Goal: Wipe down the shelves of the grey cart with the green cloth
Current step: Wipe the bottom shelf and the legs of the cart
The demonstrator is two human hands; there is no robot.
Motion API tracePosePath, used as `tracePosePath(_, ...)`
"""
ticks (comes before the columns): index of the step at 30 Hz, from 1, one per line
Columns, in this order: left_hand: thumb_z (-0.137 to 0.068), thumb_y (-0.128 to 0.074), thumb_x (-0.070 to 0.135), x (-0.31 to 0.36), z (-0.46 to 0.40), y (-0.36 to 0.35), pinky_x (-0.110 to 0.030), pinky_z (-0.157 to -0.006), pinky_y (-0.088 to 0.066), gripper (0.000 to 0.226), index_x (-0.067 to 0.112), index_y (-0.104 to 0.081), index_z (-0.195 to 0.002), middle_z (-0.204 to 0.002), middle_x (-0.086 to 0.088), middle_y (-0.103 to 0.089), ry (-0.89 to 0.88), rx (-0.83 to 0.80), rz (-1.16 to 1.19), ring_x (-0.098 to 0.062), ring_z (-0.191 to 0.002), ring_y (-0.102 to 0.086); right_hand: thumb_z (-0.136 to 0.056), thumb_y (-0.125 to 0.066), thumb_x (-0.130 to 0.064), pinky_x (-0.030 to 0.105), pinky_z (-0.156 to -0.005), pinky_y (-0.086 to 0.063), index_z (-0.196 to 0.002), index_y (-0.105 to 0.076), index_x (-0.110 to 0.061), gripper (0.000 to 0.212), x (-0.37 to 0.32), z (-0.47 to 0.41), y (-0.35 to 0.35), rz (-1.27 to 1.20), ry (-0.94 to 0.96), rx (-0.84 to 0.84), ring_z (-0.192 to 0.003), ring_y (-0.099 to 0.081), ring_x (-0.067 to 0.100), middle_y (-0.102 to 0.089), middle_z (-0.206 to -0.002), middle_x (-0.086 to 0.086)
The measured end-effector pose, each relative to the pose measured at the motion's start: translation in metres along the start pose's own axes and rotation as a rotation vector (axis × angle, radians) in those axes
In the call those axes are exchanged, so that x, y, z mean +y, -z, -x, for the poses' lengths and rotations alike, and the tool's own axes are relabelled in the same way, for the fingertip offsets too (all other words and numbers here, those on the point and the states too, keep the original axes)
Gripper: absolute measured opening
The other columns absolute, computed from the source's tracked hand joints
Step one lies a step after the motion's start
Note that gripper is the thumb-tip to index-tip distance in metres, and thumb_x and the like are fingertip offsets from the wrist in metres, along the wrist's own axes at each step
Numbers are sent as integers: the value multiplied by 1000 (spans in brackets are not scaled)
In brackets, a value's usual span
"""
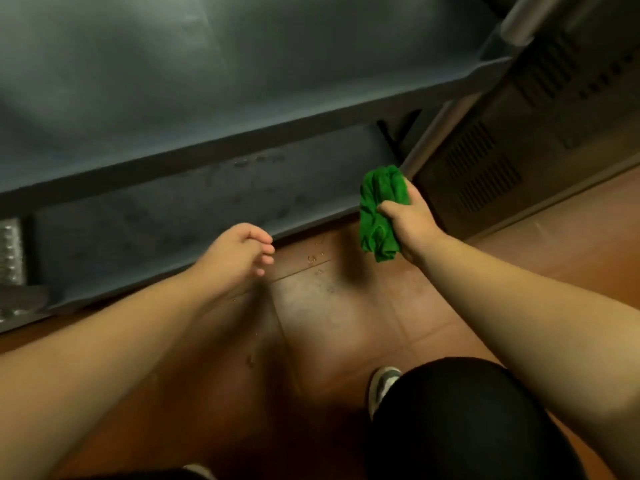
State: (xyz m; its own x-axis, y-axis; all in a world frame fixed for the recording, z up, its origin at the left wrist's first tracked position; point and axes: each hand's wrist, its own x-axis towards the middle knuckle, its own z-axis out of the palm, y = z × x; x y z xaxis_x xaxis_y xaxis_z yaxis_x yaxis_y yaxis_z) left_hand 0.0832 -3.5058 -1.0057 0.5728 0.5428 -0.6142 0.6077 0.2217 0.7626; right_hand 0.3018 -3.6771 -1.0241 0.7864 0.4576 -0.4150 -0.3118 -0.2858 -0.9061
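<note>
From my head camera, I look down on a reddish tiled floor (346,306) speckled with water drops, in front of the grey cart (207,133). Its lower shelf (207,199) looks damp. My right hand (412,226) grips the bunched green cloth (377,209) by the cart's metal post (433,136), off the shelf. My left hand (239,254) hangs loosely curled, holding nothing. A dark vented cabinet (519,150) stands to the right.

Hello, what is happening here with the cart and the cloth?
A person crouches on the tiled floor before the grey cart. The right hand grips the bunched green cloth near the right end of the lower shelf, by a metal post. The left hand hangs loose and holds nothing. Water drops lie on the floor.
</note>
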Motion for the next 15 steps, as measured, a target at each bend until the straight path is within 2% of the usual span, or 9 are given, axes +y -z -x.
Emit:
tracePosePath(4,-96,-41,0,-41,-55,-12,-35,-72,-53,22,13,-58,-93,-99,-11,-65,-94,-41,-66,-17,-83,-64,-81,-59,9,41,-85,-58,-124,-54,-12,48,22,-71,-11,77,103,43,-101,-68,32,-66,-110,13)
tracePosePath(5,-96,-41,-1,-47,-64,-14,-35,-72,-53,22,13,-57,-93,-100,-11,-64,-115,-33,-66,-17,-84,-63,-81,-62,6,40,-88,-57,-124,-54,-14,49,23,-85,-14,128,128,53,-104,-67,32,-66,-111,11)
tracePosePath(8,-94,-41,-7,-57,-84,-12,-35,-77,-53,25,12,-57,-93,-101,-11,-65,-160,24,-1,-17,-88,-63,-77,-69,-8,36,-98,-53,-142,-48,-13,69,24,-124,-19,264,228,84,-114,-63,25,-64,-128,10)
tracePosePath(10,-92,-44,-9,-69,-87,-6,-37,-80,-54,26,12,-58,-93,-101,-10,-66,-148,85,66,-19,-91,-65,-88,-63,-8,24,-97,-49,-144,-46,-19,59,20,-146,-22,399,326,109,-119,-58,17,-60,-135,5)
tracePosePath(12,-90,-47,-11,-83,-82,3,-34,-77,-56,26,12,-58,-95,-101,-9,-67,-155,126,85,-19,-93,-66,-94,-56,-12,16,-88,-46,-142,-47,-22,49,16,-170,-20,565,440,196,-116,-58,12,-61,-130,0)
tracePosePath(13,-90,-47,-12,-89,-79,8,-33,-75,-56,27,12,-58,-96,-100,-9,-67,-166,139,67,-19,-93,-66,-97,-52,-18,15,-86,-46,-142,-46,-20,45,17,-180,-20,654,489,244,-115,-58,13,-61,-126,-1)
tracePosePath(15,-90,-44,-13,-100,-73,17,-34,-76,-54,30,12,-58,-96,-101,-10,-67,-164,165,23,-18,-93,-65,-96,-47,-29,23,-97,-45,-145,-44,-19,50,35,-206,-16,904,556,311,-122,-55,22,-57,-130,3)
